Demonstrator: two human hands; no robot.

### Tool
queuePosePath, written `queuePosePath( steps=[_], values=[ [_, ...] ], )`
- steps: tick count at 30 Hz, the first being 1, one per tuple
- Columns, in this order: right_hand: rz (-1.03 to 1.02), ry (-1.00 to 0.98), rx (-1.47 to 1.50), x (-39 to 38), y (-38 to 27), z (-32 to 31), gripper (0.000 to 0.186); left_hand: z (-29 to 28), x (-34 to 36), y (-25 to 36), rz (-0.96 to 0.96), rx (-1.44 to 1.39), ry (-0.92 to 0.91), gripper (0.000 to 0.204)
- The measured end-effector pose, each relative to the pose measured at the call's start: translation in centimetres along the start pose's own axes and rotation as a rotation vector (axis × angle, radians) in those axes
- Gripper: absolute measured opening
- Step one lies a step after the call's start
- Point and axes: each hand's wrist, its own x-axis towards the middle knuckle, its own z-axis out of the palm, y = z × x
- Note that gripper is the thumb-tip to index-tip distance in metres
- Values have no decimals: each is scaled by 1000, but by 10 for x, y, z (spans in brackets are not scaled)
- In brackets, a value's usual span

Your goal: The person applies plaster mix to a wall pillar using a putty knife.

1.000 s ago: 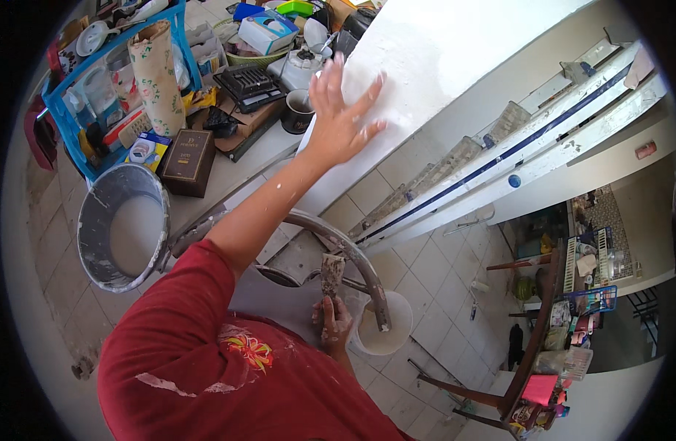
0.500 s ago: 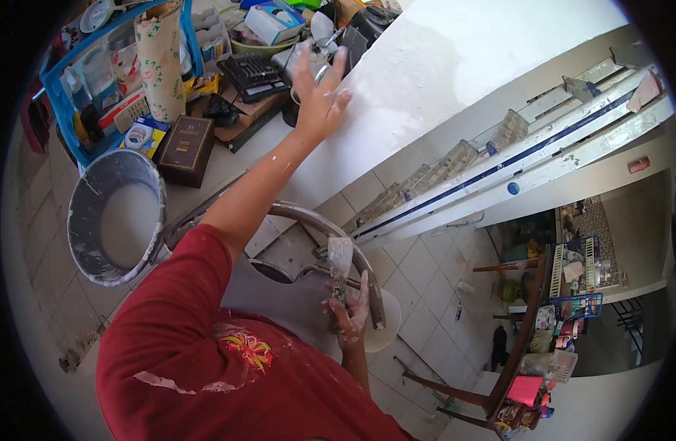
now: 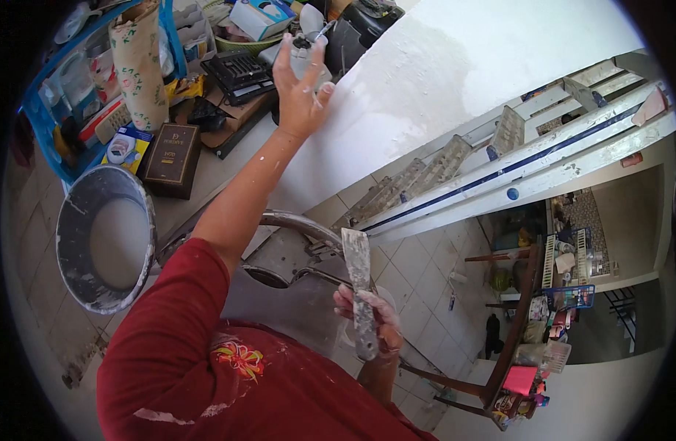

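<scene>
My left hand is raised, its spread fingers dusted with white and nothing visibly held. It hovers at the edge of a white wall that carries a damp-looking grey-white patch. Lower down, my right hand is closed around a putty knife. The knife's blade points up, and its blade and handle are crusted with dried white material. A grey bucket of milky white liquid stands at the left, its rim smeared white.
A white stepladder leans along the right. Beside my left arm are a dark brown box and a blue-framed crate full of household goods. A chair with a curved metal frame is in front of me. A cluttered wooden table stands at far right.
The putty knife has turned in my right hand, showing more of its length, and that hand sits further right. My left hand has shifted slightly left in view, fingers still spread.
</scene>
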Motion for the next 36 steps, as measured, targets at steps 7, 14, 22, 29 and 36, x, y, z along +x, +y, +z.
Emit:
queuePosePath(
  steps=[7, 14, 22, 29, 36],
  values=[
    [-145, 49, -655, 26, -34, -24, 51, 20, -30, 2, -290, -445, -157, 80],
    [-614, 419, -1349, 89, -107, -24, 34, 20, -39, 9, -438, -298, -235, 78],
    [-1064, -34, -1012, 182, -205, 24, 36, 22, -37, 20, -449, -230, -240, 75],
    [-869, -201, -743, 251, -232, 63, 24, 23, -39, 11, -416, -222, -200, 71],
    [-856, -103, -681, 276, -200, 54, 28, 24, -39, 13, -424, -210, -193, 68]
  ],
)
